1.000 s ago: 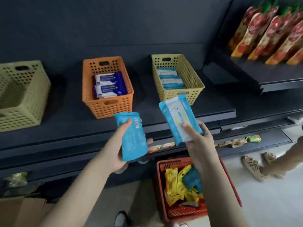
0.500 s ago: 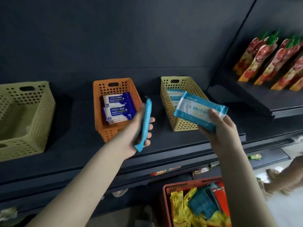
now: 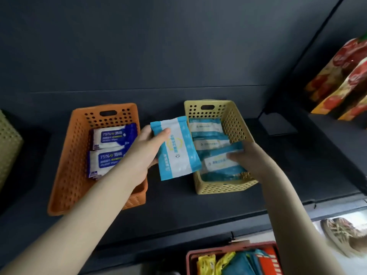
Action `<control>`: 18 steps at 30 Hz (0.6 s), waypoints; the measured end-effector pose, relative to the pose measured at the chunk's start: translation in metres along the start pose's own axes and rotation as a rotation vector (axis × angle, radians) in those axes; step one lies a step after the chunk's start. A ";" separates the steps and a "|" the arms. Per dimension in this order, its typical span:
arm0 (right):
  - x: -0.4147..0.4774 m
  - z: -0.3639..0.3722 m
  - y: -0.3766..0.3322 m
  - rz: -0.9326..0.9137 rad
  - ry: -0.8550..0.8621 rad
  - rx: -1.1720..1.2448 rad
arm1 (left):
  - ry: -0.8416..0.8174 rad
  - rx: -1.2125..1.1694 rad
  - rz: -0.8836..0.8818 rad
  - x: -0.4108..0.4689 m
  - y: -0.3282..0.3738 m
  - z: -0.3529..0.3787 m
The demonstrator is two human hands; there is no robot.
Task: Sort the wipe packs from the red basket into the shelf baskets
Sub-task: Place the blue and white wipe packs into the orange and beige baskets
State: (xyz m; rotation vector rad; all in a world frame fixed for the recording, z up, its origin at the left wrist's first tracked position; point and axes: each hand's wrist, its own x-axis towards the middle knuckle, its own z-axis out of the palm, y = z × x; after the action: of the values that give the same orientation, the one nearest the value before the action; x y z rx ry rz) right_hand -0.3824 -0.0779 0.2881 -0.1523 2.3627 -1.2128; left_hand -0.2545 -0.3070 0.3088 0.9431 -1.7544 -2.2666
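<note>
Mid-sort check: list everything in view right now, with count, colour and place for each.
shelf: one, dark grey, across the middle.
orange basket: one, orange, on the shelf, left.
dark-blue packs: two, dark blue and white, in the orange basket.
yellow basket: one, yellow, on the shelf, right of the orange one.
light-blue packs: at least two, light blue and white, back of yellow basket.
green basket: one, pale green, far left edge.
red basket: one, red, bottom edge, holding yellow and teal packs.
pouches: several, red and orange, upper right.
left hand: grips the light-blue left-hand pack, over the gap between baskets.
right hand: holds the light-blue right-hand pack, inside the yellow basket.
</note>
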 end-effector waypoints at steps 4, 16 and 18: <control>0.011 0.009 0.003 0.041 -0.129 -0.217 | 0.020 0.013 0.040 0.016 -0.003 0.001; 0.009 0.020 -0.003 0.079 0.064 -0.728 | 0.053 0.092 0.072 0.030 0.003 0.005; 0.007 0.020 -0.003 0.063 0.115 -0.759 | 0.064 0.047 0.045 0.031 0.005 0.004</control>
State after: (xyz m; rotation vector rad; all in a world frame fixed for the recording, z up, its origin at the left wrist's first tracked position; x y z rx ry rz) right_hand -0.3797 -0.0964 0.2784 -0.2513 2.7867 -0.2474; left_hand -0.2826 -0.3191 0.3016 0.9630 -1.7914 -2.1521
